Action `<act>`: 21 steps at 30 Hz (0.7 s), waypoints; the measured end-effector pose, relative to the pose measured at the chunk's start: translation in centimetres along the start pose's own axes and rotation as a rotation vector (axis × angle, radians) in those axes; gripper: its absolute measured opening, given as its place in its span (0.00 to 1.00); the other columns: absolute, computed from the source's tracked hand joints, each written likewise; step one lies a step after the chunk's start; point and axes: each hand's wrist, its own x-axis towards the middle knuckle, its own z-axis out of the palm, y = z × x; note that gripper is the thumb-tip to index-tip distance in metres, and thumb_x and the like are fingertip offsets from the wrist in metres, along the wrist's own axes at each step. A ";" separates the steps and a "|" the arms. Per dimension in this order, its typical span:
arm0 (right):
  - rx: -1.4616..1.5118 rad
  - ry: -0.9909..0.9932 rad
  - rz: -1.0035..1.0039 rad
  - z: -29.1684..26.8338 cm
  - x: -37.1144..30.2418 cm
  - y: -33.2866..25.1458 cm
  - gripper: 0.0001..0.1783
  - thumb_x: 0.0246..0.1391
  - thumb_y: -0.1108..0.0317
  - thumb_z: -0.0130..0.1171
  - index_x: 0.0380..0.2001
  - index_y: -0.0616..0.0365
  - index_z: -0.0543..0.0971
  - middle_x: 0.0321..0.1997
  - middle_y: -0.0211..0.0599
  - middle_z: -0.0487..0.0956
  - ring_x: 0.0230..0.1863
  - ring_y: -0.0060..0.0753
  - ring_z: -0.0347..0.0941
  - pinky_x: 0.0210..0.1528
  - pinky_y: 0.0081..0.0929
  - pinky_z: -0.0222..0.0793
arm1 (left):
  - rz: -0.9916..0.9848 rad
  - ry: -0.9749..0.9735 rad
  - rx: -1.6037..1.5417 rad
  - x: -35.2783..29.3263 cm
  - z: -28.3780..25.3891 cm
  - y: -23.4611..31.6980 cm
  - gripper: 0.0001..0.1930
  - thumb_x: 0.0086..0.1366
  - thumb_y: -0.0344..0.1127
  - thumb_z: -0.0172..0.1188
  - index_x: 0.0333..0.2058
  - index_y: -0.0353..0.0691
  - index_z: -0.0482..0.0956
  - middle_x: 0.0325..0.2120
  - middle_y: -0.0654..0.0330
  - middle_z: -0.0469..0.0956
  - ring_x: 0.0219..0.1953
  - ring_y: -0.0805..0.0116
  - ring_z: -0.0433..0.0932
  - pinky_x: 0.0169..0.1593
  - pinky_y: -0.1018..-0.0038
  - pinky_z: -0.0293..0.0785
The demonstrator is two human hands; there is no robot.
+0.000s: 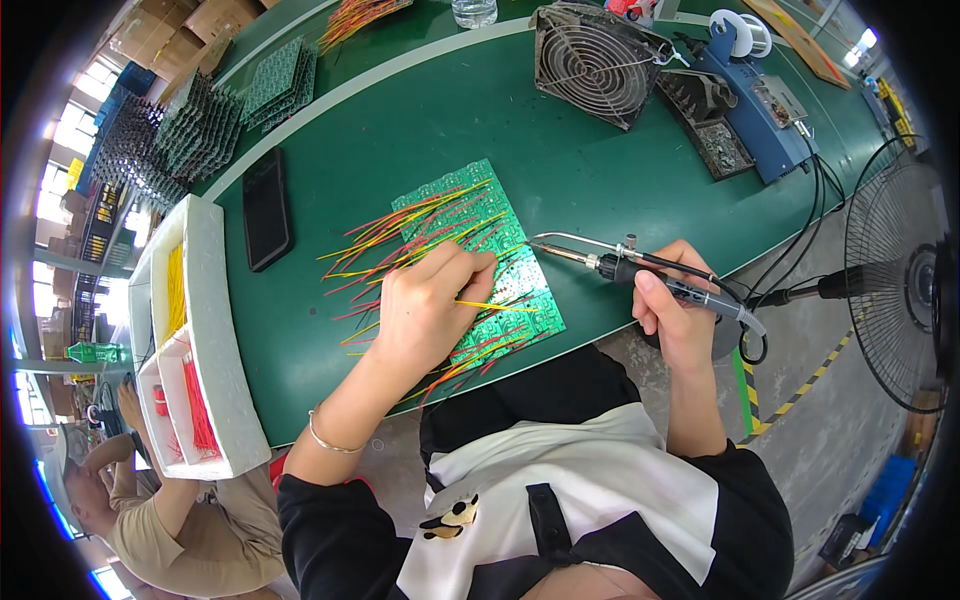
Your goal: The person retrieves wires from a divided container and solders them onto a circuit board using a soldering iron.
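Observation:
A green circuit board panel (pixel 517 275) lies on the table in front of me, with many red and yellow wires (pixel 385 250) spread across it and past its left edge. My left hand (pixel 432 300) is over the panel, thumb and fingers pinched together on a thin wire, its end mostly hidden by the fingers. A yellow wire (pixel 505 307) sticks out beside that hand. My right hand (pixel 678 310) grips a soldering iron (pixel 640 275) with a thin metal feed tube alongside it. The iron's tip points left, close to the panel's right edge near my left fingertips.
A white foam box (pixel 222 350) of red and yellow wires stands left, near a black phone (pixel 267 210). Far off are stacked boards (pixel 280 85), a dusty fan (pixel 592 62) and a blue solder feeder (pixel 755 100). A pedestal fan (pixel 905 275) stands right; another person (pixel 190 530) sits left.

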 end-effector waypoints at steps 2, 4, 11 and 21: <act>0.009 0.006 -0.004 0.2 0.0 -0.1 0.08 0.48 0.74 0.60 0.26 0.63 0.70 0.15 0.32 0.72 0.11 0.12 0.63 0.13 0.10 0.56 | -0.001 -0.001 0.000 0.0 0.0 0.0 0.05 0.47 0.22 0.63 0.25 0.35 0.78 0.18 0.61 0.74 0.18 0.71 0.74 0.21 0.79 0.69; -0.001 0.000 -0.007 0.1 0.0 0.0 0.08 0.47 0.74 0.60 0.26 0.63 0.70 0.15 0.32 0.72 0.11 0.12 0.63 0.13 0.10 0.55 | -0.002 -0.001 0.000 0.0 0.0 0.0 0.05 0.47 0.22 0.63 0.25 0.35 0.78 0.18 0.61 0.74 0.18 0.71 0.74 0.21 0.79 0.69; 0.053 0.035 -0.006 -0.2 0.0 0.1 0.07 0.48 0.72 0.59 0.27 0.62 0.71 0.14 0.33 0.72 0.10 0.12 0.61 0.12 0.10 0.54 | -0.002 -0.006 -0.010 -0.1 -0.1 0.0 0.05 0.47 0.21 0.62 0.26 0.35 0.78 0.18 0.61 0.74 0.18 0.72 0.74 0.21 0.79 0.69; 0.127 0.072 -0.004 -0.4 0.1 -0.1 0.07 0.50 0.72 0.57 0.30 0.62 0.70 0.14 0.34 0.70 0.10 0.13 0.58 0.12 0.10 0.52 | -0.018 0.005 -0.044 -0.1 -0.1 0.1 0.05 0.48 0.21 0.62 0.25 0.35 0.78 0.19 0.61 0.73 0.19 0.71 0.74 0.23 0.79 0.70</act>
